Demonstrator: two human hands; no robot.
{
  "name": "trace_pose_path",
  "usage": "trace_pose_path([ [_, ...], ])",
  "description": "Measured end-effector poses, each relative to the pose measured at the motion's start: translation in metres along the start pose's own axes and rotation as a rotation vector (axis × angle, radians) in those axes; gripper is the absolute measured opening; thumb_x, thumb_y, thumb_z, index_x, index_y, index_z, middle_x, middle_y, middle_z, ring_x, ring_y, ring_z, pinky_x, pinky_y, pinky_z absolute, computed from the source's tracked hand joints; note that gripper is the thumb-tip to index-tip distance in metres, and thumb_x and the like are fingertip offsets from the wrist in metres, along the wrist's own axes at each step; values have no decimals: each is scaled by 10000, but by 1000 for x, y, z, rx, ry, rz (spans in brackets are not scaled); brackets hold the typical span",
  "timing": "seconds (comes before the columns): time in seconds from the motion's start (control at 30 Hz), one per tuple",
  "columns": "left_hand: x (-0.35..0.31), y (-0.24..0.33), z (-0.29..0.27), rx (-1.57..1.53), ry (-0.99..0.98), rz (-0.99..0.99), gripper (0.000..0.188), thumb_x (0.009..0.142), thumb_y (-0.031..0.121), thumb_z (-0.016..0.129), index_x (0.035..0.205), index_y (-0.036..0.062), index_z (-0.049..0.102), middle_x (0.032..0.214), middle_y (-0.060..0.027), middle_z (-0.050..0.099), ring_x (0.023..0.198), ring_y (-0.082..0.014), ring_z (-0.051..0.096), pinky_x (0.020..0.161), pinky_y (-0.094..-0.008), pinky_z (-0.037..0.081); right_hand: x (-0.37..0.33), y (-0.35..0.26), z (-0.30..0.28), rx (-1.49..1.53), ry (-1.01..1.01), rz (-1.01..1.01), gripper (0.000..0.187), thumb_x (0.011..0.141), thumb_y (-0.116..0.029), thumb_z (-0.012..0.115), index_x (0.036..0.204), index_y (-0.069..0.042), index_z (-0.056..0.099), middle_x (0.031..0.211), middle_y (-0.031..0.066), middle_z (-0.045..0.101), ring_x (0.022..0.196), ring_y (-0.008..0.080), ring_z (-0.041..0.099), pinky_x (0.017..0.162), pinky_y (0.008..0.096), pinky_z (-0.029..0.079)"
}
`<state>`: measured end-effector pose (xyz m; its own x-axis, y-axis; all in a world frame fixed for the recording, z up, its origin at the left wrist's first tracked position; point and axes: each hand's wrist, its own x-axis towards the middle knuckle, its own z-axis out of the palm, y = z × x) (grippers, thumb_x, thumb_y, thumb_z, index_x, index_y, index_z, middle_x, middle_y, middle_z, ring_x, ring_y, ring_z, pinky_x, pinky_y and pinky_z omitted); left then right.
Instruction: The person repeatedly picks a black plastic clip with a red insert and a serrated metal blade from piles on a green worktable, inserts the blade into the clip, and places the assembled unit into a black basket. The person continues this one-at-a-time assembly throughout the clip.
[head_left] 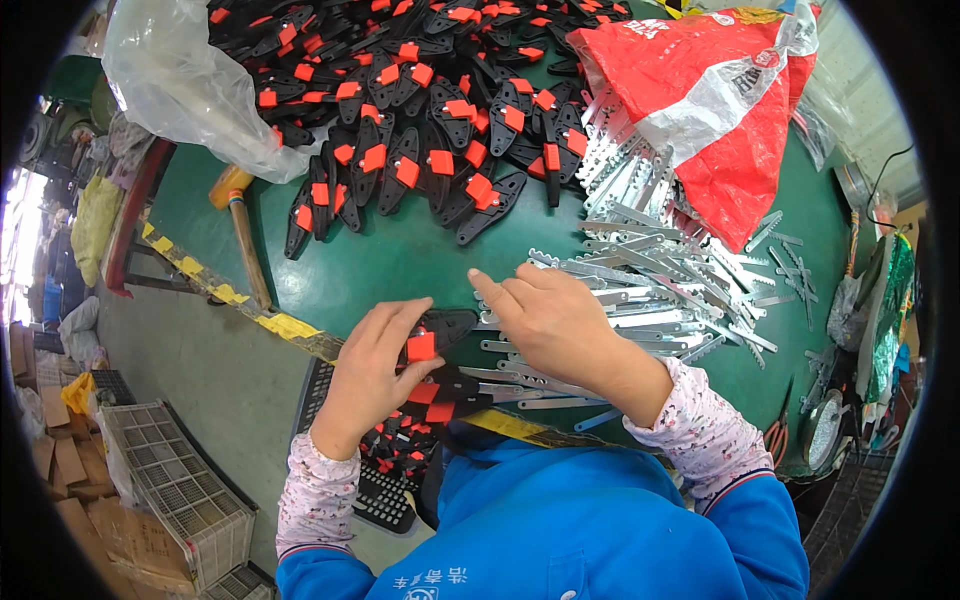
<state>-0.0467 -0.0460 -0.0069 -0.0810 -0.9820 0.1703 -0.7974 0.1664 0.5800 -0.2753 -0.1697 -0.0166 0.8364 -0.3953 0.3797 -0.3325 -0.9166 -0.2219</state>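
My left hand [375,365] is closed around a black plastic piece [452,326] with a red tab, just above the table's near edge. Similar black pieces with red blocks [440,395] lie right below that hand. My right hand [550,325] is over the left part of a heap of notched silver metal strips [650,270]. One of its fingers stretches out toward the far left while the others bend; nothing shows between them. Its palm side is hidden.
A large pile of black pieces with red tabs [440,160] covers the far side of the green table [330,275]. A red bag [720,130] lies by the strips. A mallet [245,240] rests at left, scissors [778,435] at right. A plastic crate [180,490] stands lower left.
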Motion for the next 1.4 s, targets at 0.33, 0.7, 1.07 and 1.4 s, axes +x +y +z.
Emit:
trace_pose_path([
  [0.33, -2, -2, -1, 189, 81, 92, 664, 726, 100, 887, 1338, 17, 644, 1216, -173, 684, 1072, -379, 660, 925, -448, 547, -3, 8, 5, -92, 42, 100, 491, 783, -159, 777, 1252, -37, 695, 854, 53, 649, 853, 235, 617, 704, 354, 533],
  [0.7, 0, 10, -5, 116, -105, 73, 1001, 638, 294, 960, 1480, -4, 507, 1417, -213, 580, 1294, -407, 568, 1103, -507, 444, -5, -18, 8, 316, -84, 83, 353, 836, -233, 775, 1080, -16, 642, 917, 110, 643, 909, 307, 689, 743, 410, 572],
  [1.07, -44, 7, 14, 371, -327, -40, 930, 556, 370, 976, 1324, 43, 565, 1280, -171, 537, 1334, -409, 470, 1229, -596, 295, 35, 49, 41, -98, -54, 197, 401, 846, -192, 804, 1189, -40, 663, 1143, 107, 670, 1087, 313, 607, 949, 422, 514],
  [1.4, -54, 6, -9, 317, -115, -142, 761, 729, 181, 907, 1380, 2, 554, 1355, -179, 565, 1296, -399, 534, 1139, -562, 416, 62, 90, 42, -91, -243, 131, 466, 816, -447, 812, 979, -18, 735, 988, 106, 742, 1049, 307, 653, 909, 417, 539],
])
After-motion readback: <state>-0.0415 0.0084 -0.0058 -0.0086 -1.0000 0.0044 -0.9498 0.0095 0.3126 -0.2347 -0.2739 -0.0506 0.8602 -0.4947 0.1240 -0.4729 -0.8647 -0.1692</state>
